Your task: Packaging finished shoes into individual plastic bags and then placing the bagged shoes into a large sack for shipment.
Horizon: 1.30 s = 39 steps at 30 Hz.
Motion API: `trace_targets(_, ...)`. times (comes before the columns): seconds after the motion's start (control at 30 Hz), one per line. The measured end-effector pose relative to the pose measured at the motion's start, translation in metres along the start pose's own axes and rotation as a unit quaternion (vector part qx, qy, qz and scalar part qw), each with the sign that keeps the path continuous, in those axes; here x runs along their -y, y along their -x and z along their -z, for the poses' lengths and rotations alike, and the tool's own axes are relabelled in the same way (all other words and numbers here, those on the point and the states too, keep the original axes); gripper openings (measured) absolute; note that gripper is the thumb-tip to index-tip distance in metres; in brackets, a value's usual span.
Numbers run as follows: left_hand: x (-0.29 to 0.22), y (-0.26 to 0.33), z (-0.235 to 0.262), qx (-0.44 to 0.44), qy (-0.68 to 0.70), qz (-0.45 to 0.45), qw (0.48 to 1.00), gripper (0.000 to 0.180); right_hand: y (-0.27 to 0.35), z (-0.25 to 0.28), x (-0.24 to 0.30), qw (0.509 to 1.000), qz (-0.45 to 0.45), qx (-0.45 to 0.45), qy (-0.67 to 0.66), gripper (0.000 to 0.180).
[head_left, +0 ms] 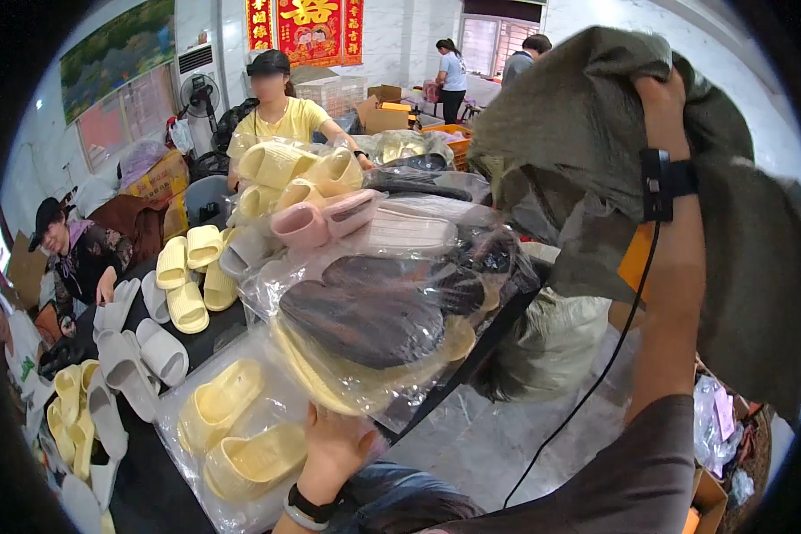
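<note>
My left hand (336, 449) is at the near edge of a pile of slippers in clear plastic bags, touching the lowest part of a bag (365, 311) with dark and yellow slippers inside. Its fingertips are hidden or blurred there. Beside that hand, a bagged pair of yellow slippers (251, 458) lies flat on the black table. High on the right, my right hand (663, 93) is closed on a large grey-green woven sack (578, 116), holding it up with its cloth hanging down both sides. Pink slippers (301, 224) and cream slippers (276, 165) top the pile.
Loose grey slippers (129, 374) and yellow slippers (187, 307) cover the table's left. A person in yellow (289, 120) stands across; another person (84, 249) sits at left. A black cable (587, 383) hangs from my right wrist. A filled pale sack (552, 343) stands below.
</note>
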<state>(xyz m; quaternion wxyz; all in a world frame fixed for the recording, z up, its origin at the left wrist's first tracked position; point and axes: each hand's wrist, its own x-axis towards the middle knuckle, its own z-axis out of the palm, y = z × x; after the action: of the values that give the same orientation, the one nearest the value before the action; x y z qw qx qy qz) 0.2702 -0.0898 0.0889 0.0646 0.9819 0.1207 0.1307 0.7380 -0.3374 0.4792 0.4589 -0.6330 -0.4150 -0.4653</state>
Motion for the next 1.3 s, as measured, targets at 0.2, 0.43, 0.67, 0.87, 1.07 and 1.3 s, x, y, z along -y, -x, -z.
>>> trace_targets(0.2,-0.008,0.019,0.023,0.017,-0.027,-0.032,0.999,0.059,-0.051,-0.02,0.028,0.994,-0.008,-0.023,-0.106,0.034)
trace_targets(0.43,0.008,0.014,0.004,-0.063,0.205,-0.036,0.976,0.042,-0.082,-0.091,0.109,0.922,-0.008,0.011,-0.386,0.042)
trace_targets(0.67,0.009,-0.091,-0.057,-0.165,0.029,0.087,0.982,0.053,-0.072,-0.152,0.198,0.779,-0.042,0.07,-0.621,0.052)
trace_targets(0.87,0.005,-0.065,-0.046,-0.085,0.05,0.084,0.992,0.053,-0.017,-0.158,0.106,0.971,0.235,0.037,-0.013,0.05)
trace_targets(1.07,0.031,-0.002,0.013,-0.091,0.08,0.066,0.99,0.031,-0.002,-0.176,0.119,0.982,0.038,0.06,-0.173,0.057)
trace_targets(1.3,-0.012,0.036,0.07,-0.086,0.242,0.183,0.949,0.038,-0.072,-0.096,0.026,0.996,0.093,0.011,0.002,0.045)
